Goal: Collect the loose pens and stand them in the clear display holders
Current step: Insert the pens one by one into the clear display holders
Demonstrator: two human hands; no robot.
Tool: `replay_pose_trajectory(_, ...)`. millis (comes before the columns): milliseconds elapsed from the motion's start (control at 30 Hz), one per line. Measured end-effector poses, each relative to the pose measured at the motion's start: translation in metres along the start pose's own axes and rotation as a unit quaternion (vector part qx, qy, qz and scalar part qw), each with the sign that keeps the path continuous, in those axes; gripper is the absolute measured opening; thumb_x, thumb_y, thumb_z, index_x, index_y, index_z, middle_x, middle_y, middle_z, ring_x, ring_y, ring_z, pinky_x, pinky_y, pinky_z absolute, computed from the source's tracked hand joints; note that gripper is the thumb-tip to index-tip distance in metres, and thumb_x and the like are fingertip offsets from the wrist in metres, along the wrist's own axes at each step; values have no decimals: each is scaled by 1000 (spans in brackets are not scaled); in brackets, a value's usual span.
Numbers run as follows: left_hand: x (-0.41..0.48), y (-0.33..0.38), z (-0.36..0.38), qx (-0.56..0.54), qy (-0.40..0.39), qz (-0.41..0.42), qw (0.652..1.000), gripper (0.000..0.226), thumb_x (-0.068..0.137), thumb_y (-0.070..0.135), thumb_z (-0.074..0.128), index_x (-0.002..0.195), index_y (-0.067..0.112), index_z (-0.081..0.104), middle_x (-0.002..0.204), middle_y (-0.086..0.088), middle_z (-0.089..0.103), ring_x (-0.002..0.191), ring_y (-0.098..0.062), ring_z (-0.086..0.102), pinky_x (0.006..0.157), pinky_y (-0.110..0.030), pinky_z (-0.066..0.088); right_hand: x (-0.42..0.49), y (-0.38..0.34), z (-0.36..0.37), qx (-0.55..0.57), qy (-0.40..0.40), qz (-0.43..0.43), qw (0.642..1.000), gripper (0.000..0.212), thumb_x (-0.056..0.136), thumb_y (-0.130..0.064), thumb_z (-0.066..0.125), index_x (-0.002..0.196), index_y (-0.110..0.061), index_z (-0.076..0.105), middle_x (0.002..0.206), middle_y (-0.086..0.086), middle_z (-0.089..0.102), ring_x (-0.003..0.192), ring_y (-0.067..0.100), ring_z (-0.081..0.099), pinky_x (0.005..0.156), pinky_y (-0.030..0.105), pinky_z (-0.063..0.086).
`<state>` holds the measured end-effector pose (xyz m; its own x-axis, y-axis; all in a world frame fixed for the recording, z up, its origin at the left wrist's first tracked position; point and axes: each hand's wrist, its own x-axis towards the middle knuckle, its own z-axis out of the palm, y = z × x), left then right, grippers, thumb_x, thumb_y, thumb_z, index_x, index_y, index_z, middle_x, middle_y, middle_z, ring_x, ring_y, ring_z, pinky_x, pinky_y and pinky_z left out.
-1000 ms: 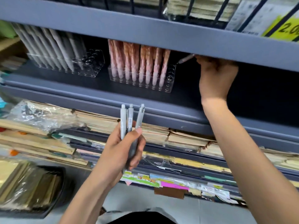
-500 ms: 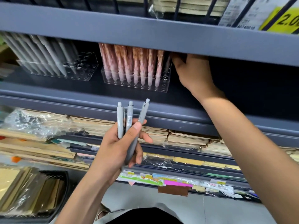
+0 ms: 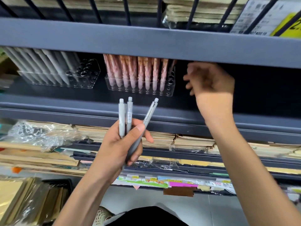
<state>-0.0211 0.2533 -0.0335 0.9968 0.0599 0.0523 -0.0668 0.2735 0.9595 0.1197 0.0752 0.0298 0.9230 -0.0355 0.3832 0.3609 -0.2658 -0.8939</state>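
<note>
My left hand (image 3: 117,149) is shut on three grey click pens (image 3: 129,111), held upright below the shelf with one fanned out to the right. On the shelf stands a clear holder (image 3: 169,92) filled with pink patterned pens (image 3: 140,70); a darker pen (image 3: 173,66) leans at its right end. My right hand (image 3: 211,82), blurred, hovers just right of that holder with fingers apart and nothing in it. Further left, another clear holder (image 3: 88,74) carries grey pens (image 3: 45,66) in its left part, with bare holes on its right side.
The shelf above (image 3: 146,43) overhangs low over the pen tops. Stacks of paper goods (image 3: 162,139) and crinkled plastic wrap (image 3: 40,134) fill the lower shelves. A dark basket (image 3: 57,183) of wrapped sheets sits at the lower left. The shelf area to the right of my right hand is dark.
My right hand carried a pen left to the pink holder's right end, then drew back to the right without it. The left hand kept its three grey pens, spreading them slightly.
</note>
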Motion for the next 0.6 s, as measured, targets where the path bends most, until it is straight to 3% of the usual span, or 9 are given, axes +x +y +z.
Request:
replay_pose_trajectory(100, 2, 0, 2, 12, -21, -4, 1000, 22, 91, 35, 64, 83, 14, 64, 82, -33, 61, 35, -17, 37, 38, -20, 32, -40, -14, -2, 56, -100, 39, 993, 9, 87, -17, 67, 84, -24, 72, 73, -3, 73, 57, 4, 60, 54, 14, 45)
replay_pose_trajectory(167, 3, 0, 4, 12, -37, -5, 999, 21, 91, 36, 65, 83, 16, 64, 82, -29, 65, 35, -17, 39, 37, -21, 33, -55, -18, -2, 68, -150, 45, 985, 4, 85, -18, 71, 87, -21, 74, 76, -1, 74, 59, 6, 62, 57, 14, 47)
replay_pose_trajectory(267, 4, 1, 8, 10, -51, -5, 999, 19, 91, 36, 66, 84, 18, 65, 83, -23, 69, 35, -16, 41, 37, -20, 34, -65, -19, -3, 114, -179, 60, 975, 13, 82, -10, 74, 95, -10, 74, 78, 4, 73, 58, 9, 63, 59, 15, 49)
replay_pose_trajectory(367, 2, 1, 12, 13, -43, -15, 999, 24, 89, 39, 65, 87, 15, 65, 84, -23, 69, 35, -16, 42, 37, -20, 35, -65, -17, -6, 141, -184, 84, 969, 17, 80, -9, 74, 97, -6, 72, 78, 7, 74, 60, 11, 66, 58, 16, 49)
replay_pose_trajectory(500, -1, -1, 19, 17, -26, -21, 999, 30, 90, 38, 62, 100, 10, 59, 88, -17, 70, 35, -15, 39, 37, -19, 30, -62, -13, -13, 150, -155, 81, 973, 10, 81, -12, 74, 90, -15, 73, 77, 5, 74, 61, 12, 66, 59, 23, 51)
replay_pose_trajectory(600, -5, -2, 23, 39, -27, -14, 999, 27, 94, 35, 56, 94, 8, 62, 63, -22, 55, 36, -15, 33, 37, -20, 27, -51, -10, -17, 134, -150, 62, 978, 5, 86, -18, 69, 89, -20, 73, 77, 1, 74, 65, 11, 67, 59, 22, 53)
